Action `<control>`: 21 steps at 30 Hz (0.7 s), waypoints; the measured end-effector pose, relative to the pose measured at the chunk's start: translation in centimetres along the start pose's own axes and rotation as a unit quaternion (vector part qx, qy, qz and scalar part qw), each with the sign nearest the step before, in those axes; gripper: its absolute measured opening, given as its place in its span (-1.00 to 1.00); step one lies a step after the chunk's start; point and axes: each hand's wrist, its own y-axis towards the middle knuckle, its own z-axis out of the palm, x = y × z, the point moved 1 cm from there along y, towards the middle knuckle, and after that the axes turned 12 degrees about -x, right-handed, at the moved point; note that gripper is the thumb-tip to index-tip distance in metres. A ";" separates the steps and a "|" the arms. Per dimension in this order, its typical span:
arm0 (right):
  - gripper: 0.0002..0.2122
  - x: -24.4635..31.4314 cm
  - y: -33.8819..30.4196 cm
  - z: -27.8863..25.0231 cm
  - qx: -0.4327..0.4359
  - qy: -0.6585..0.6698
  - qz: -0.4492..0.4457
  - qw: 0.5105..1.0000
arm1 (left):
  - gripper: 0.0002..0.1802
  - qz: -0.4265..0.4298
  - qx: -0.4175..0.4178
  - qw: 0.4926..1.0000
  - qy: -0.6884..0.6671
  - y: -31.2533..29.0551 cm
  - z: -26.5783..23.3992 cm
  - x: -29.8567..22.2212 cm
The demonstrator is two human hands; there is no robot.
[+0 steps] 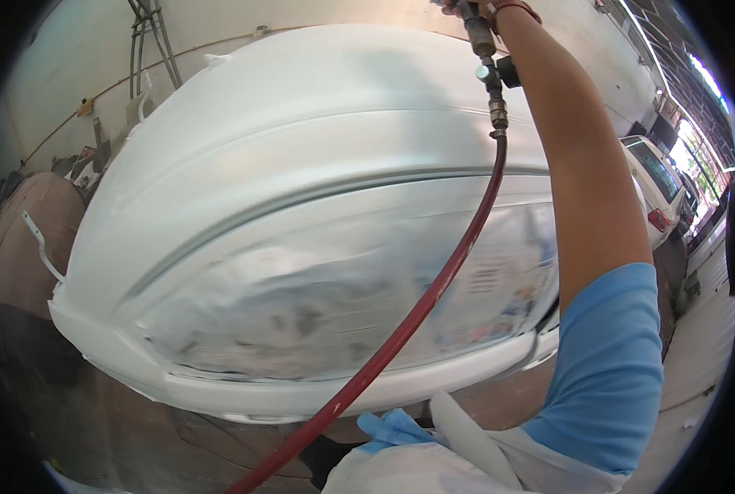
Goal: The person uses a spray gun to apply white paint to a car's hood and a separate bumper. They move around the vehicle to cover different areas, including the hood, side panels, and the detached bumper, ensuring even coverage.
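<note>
My right arm stretches up to the top edge, where my right hand (450,6), partly cut off, is closed on a spray gun (479,33). Only the gun's lower part shows; its nozzle is out of sight. A fitting with a small round gauge (509,72) hangs beneath it, joined to a dark red hose (421,317) that runs down to the lower left. Facing me is a car body (318,90) coated white. Paper with a whitish film (351,305) masks its window area. My left hand does not show.
Against the far wall lean metal stands (153,41). To the left sits a brown-covered bulky object (42,214), near a white hook-shaped bar (42,247) sticking out from the car body. Another white car (655,185) stands at the right. The hose crosses in front of me.
</note>
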 end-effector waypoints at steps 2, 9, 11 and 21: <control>-0.52 -7.2 1.8 -5.9 -0.021 -0.009 0.039 0.999 | -0.35 0.013 -0.003 1.000 -0.011 1.5 -5.0 -5.5; -0.50 -31.5 5.6 -23.0 -0.100 0.071 0.094 0.988 | -0.37 0.064 0.000 0.995 -0.082 8.5 -16.8 -21.4; -0.50 -38.0 5.2 -27.7 -0.116 0.098 0.126 0.980 | -0.38 0.075 -0.002 0.992 -0.101 10.3 -19.5 -25.2; -0.49 -57.3 -4.2 -43.2 -0.286 0.136 0.325 0.891 | -0.40 0.114 -0.022 0.978 -0.176 15.1 -24.1 -35.0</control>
